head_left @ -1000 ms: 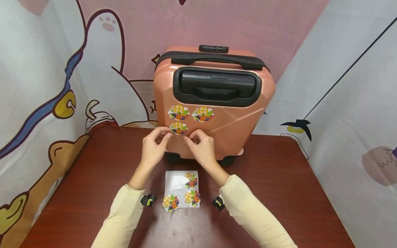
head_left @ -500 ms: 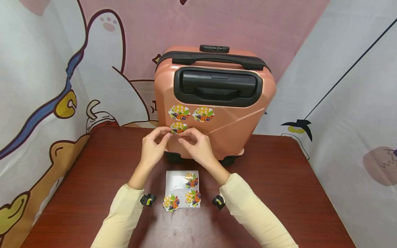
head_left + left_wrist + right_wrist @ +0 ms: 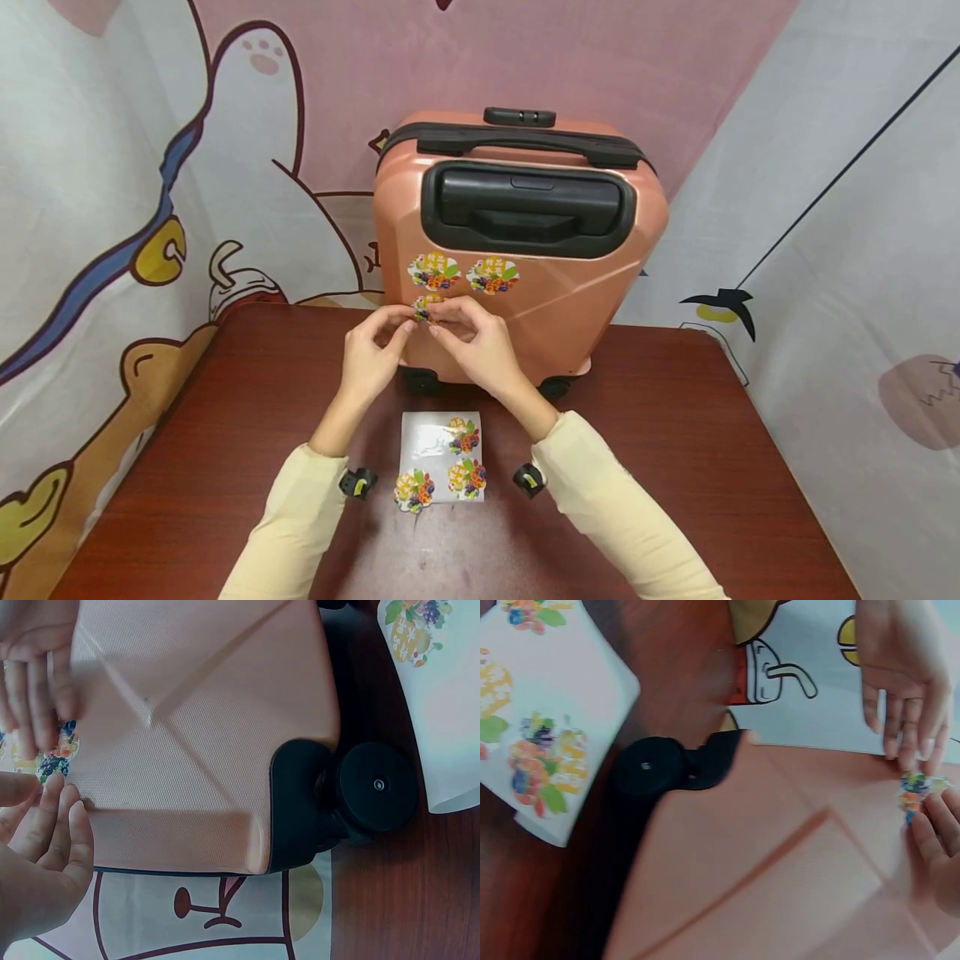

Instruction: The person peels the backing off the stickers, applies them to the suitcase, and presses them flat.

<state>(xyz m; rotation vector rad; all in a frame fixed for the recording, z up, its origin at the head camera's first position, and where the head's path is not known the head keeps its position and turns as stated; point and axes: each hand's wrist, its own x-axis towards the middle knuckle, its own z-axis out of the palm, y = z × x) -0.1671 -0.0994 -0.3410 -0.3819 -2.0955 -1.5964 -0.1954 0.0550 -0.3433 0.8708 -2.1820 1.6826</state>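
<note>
Partly, right hand (image 3: 482, 346) hides sticker (image 3: 422, 312); lettering unclear.

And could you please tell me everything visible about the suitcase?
The suitcase looks like ridged orange-pink plastic, with black handles, lock and wheels. It stands upright on the table, apparently closed. Two fruit stickers are on its face, under the handles; the left hand and right hand touch a third, below the left one.

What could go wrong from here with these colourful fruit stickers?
The lowest colourful fruit sticker on the pink hard-shell suitcase might crease or skew, since the right hand partly covers it and the left hand is at its edge. A cream sleeve could brush the scalloped sticker overhanging the white rectangular sheet.
</note>
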